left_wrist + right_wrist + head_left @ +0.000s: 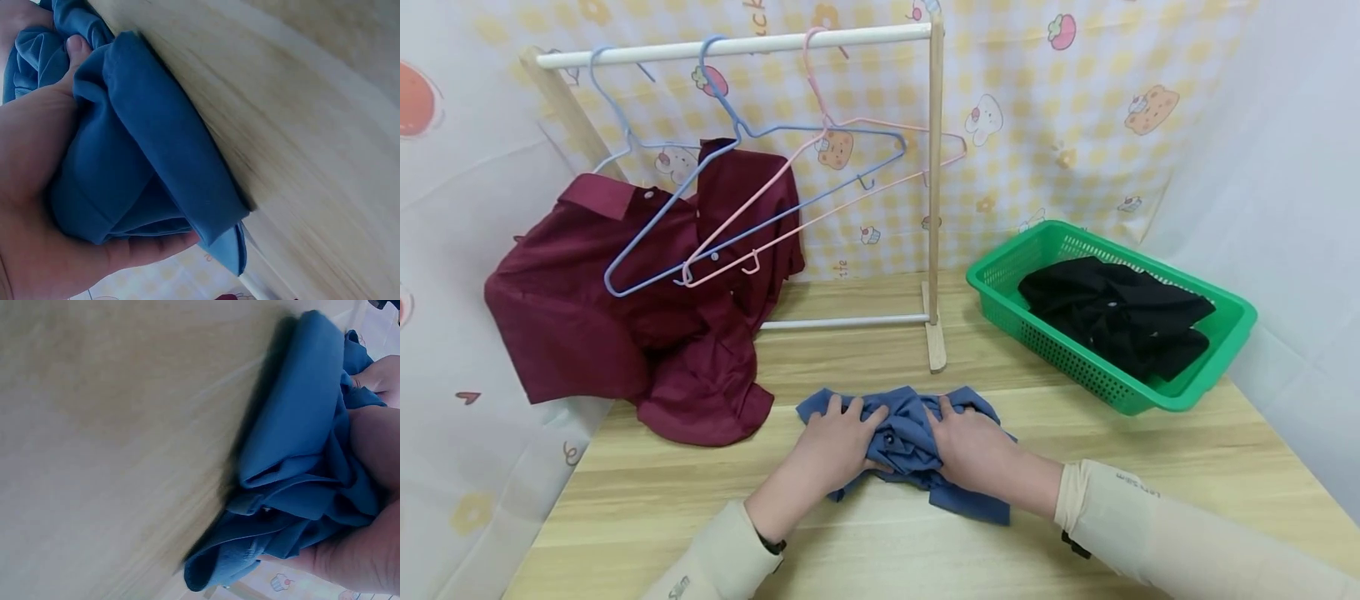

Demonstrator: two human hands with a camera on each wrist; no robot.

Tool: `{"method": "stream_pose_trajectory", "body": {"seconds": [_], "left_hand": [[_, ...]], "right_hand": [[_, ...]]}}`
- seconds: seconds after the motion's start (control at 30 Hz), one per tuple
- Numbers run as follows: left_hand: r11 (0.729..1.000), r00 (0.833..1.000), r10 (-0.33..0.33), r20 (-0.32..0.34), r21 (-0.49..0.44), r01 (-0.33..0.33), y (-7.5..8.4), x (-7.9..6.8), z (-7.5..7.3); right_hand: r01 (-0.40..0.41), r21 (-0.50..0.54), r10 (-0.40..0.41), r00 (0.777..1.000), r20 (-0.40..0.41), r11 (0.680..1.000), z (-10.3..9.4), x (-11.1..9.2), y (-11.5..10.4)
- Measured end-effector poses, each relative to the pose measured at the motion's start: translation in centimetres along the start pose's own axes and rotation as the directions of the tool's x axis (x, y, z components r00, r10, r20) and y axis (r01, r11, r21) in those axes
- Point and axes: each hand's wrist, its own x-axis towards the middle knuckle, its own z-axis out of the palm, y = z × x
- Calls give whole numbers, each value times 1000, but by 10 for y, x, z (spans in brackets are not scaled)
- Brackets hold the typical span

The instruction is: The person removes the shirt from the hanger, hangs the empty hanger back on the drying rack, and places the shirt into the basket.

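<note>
A crumpled blue shirt [910, 425] with a dark button lies bunched on the wooden table in the head view. My left hand [837, 442] grips its left part, fingers spread over the top. In the left wrist view, the thumb and fingers of that left hand [37, 194] curl round the folded cloth [144, 144]. On the other side my right hand [973, 446] holds the bunched fabric. From the right wrist, the right hand [375, 544] is seen wrapped about the shirt [300, 425], some fingertips hidden under folds.
Behind stands a clothes rack [934, 208] with a blue hanger [805, 204] and a pink hanger [850, 187]. A maroon shirt [647, 292] hangs at its left on another blue hanger [617, 112]. At the right, a green basket [1060, 358] holds a black garment [1112, 308].
</note>
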Motion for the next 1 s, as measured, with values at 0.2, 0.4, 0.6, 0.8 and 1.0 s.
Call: {"method": "stream_pose_trajectory", "body": {"seconds": [0.2, 0.4, 0.6, 0.8, 1.0], "left_hand": [[999, 999, 31, -38, -12, -31, -3, 4, -2], [992, 999, 30, -21, -120, -32, -7, 11, -5], [916, 998, 63, 13, -398, -53, -19, 24, -20], [876, 999, 37, 13, -482, -26, -15, 39, -65], [865, 998, -50, -23, -501, 32, 1, 71, -106]], "right_hand": [[47, -31, -51, 990, -132, 998, 6, 0, 4], [132, 54, -118, 971, -209, 990, -1, 2, 12], [118, 262, -88, 988, -125, 958, -36, 9, 24], [41, 213, -24, 997, -79, 976, -91, 8, 47], [-24, 129, 42, 990, -137, 991, -149, 0, 80]]}}
